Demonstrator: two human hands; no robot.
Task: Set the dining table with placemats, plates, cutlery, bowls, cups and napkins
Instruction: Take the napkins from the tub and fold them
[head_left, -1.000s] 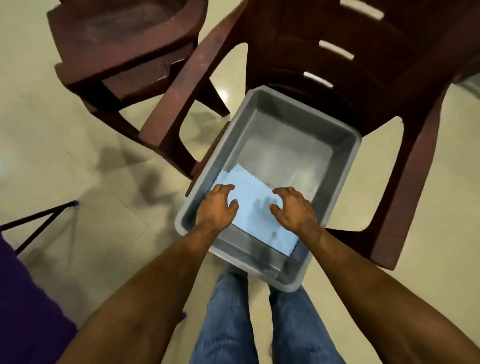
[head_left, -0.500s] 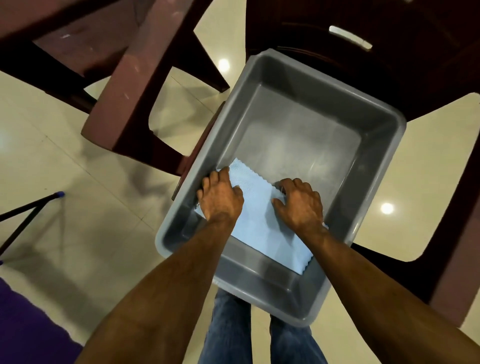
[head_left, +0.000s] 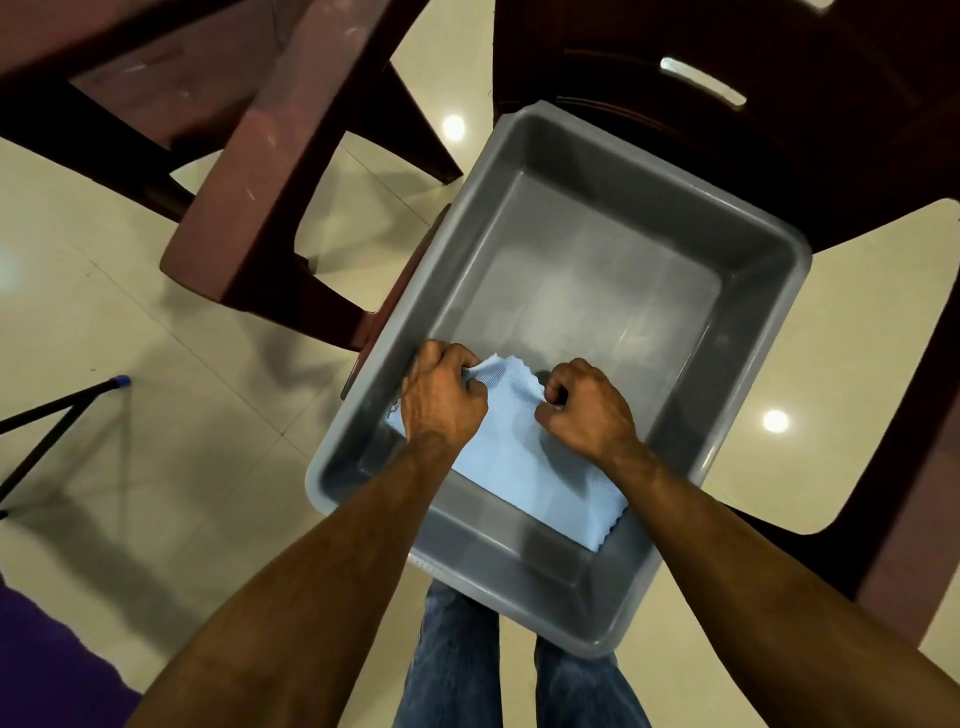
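Head view, looking straight down: we see a grey plastic tub (head_left: 597, 218) sitting on the seat of a dark red plastic chair (head_left: 779, 130). One light blue cloth (head_left: 524, 467) with a zigzag edge lies on the tub's floor, along the near left wall, reaching from the left wall to the near right corner. It looks like a napkin or small placemat; we cannot tell which.

Both hands are down inside the tub at the cloth's far edge. Left hand (head_left: 441, 400): fingers curled, pinching the far left corner of the cloth, which is bunched and lifted a bit at the knuckles. Right hand (head_left: 587, 410): fingers curled too, gripping the far edge of the cloth near its right end; the fabric puckers between the two hands. The near part of the cloth lies flat on the tub floor. The rest of the tub floor is bare grey plastic with dull reflections.

Beyond the tub's left rim stands a second dark red chair (head_left: 270, 171), apart from the tub. The floor (head_left: 130, 364) is pale glossy tile with bright light spots. A thin black leg with a blue tip (head_left: 122, 383) shows at left. Purple fabric (head_left: 47, 670) fills the bottom left corner. Legs in blue jeans (head_left: 452, 665) show under the tub's near rim.
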